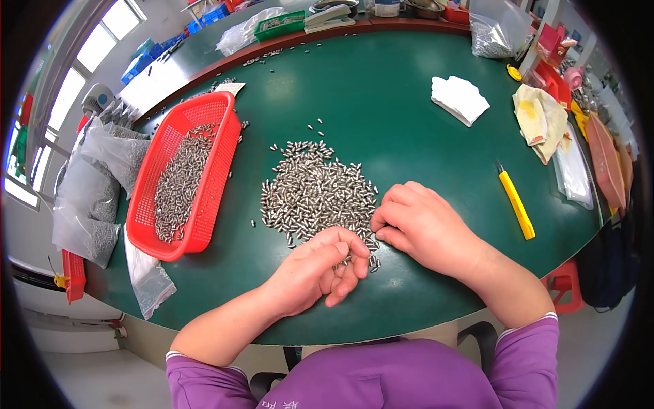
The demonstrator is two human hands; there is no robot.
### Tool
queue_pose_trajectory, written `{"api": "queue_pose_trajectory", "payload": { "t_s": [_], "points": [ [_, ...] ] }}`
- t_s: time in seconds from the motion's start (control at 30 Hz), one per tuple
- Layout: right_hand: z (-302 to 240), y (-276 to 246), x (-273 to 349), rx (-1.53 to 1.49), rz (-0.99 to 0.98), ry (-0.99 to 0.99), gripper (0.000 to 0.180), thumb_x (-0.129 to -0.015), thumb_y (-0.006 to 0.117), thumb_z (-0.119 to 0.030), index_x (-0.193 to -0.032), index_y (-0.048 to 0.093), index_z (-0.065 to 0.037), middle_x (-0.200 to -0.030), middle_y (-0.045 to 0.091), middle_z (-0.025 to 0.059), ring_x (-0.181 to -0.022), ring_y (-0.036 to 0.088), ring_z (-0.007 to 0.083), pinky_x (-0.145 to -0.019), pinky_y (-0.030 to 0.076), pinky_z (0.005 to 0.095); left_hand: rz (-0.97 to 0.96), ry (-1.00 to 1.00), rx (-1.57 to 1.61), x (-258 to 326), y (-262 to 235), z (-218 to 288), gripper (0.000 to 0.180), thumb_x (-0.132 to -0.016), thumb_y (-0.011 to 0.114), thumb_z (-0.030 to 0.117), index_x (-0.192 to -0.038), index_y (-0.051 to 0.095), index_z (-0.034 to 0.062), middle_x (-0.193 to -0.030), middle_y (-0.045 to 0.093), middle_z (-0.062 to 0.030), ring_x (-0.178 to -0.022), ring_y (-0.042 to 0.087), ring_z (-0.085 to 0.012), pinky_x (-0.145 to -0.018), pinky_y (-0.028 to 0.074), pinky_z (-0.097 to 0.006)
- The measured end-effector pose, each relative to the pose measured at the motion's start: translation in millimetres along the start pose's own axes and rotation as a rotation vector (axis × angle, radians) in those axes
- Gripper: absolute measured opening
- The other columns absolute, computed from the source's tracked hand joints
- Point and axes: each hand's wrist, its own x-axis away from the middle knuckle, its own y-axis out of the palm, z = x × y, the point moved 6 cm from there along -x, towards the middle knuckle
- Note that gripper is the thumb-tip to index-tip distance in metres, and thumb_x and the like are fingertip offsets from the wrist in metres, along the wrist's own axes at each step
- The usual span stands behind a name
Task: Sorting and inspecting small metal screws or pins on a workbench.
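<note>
A heap of small shiny metal pins [317, 187] lies on the green table in front of me. My left hand [323, 262] is at the heap's near edge, its fingers curled and half cupped. A few pins show between those fingers, but whether they lie in the hand or on the table behind it is unclear. At the heap's right edge, my right hand [419, 221] is closed, thumb and forefinger together low against the pins. Whatever it pinches is hidden. To the left, a red perforated plastic basket [221, 160] holds many more of the same pins.
Clear bags of metal parts [95, 198] crowd the left edge. On the right are a yellow utility knife [516, 204], folded white paper [460, 100] and a stained cloth [540, 121]. A green tray [281, 25] stands beyond the table's raised far edge.
</note>
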Motion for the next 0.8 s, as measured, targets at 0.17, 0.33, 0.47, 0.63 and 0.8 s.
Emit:
{"api": "queue_pose_trajectory", "payload": {
  "t_s": [0.17,0.33,0.47,0.63,0.8],
  "points": [
    [-8.0,-1.9,-3.3,-0.32,0.01,0.009,0.009,-0.076,0.065,-0.008,-0.084,0.06,-0.008,-0.085,0.055,0.003,-0.083,0.053,0.0206,-0.072,0.045,0.0314,0.001,-0.044,-0.013,-0.3,-0.4,-2.1,0.015,-0.094,0.04,0.016,-0.101,0.046,0.0041,-0.087,0.053,-0.0076,-0.057,0.048,-0.0093,-0.042,0.036,-0.021],
    [-11.9,3.4,-3.6,-0.603,-0.031,-0.023,0.008,-0.079,0.065,-0.008,-0.086,0.06,-0.007,-0.087,0.057,0.0031,-0.084,0.055,0.0172,-0.071,0.045,0.0286,0.007,-0.053,-0.034,1.0,-0.2,-2.4,0.01,-0.092,0.045,0.011,-0.1,0.044,0.0052,-0.083,0.054,-0.0053,-0.054,0.047,-0.0079,-0.042,0.037,-0.02],
    [-11.6,6.1,-3.7,-0.661,-0.035,-0.024,0.008,-0.08,0.064,-0.007,-0.088,0.063,-0.007,-0.085,0.058,0.0033,-0.082,0.055,0.0171,-0.071,0.045,0.0286,0.029,-0.056,-0.062,1.2,1.6,-1.8,0.01,-0.093,0.045,0.013,-0.099,0.044,0.0056,-0.082,0.054,-0.0044,-0.053,0.046,-0.0069,-0.042,0.036,-0.02],
    [-17.1,6.5,-3.6,-0.621,0.016,-0.106,0.009,-0.079,0.064,-0.01,-0.088,0.064,-0.007,-0.081,0.059,0.0045,-0.079,0.056,0.0193,-0.068,0.046,0.0304,0.033,-0.069,-0.141,1.5,1.4,-3.2,0.011,-0.093,0.046,0.015,-0.1,0.044,0.0062,-0.082,0.053,-0.0034,-0.054,0.046,-0.0058,-0.041,0.036,-0.019],
    [-12.7,-6.2,-3.5,-0.433,0.173,-0.068,0.01,-0.079,0.063,-0.005,-0.089,0.064,-0.005,-0.083,0.061,0.004,-0.08,0.056,0.0181,-0.069,0.047,0.0294,0.011,-0.053,-0.056,0.3,1.1,-3.7,0.013,-0.095,0.041,0.016,-0.101,0.046,0.0056,-0.082,0.052,-0.0044,-0.055,0.046,-0.0066,-0.041,0.036,-0.019]
  ]
}}
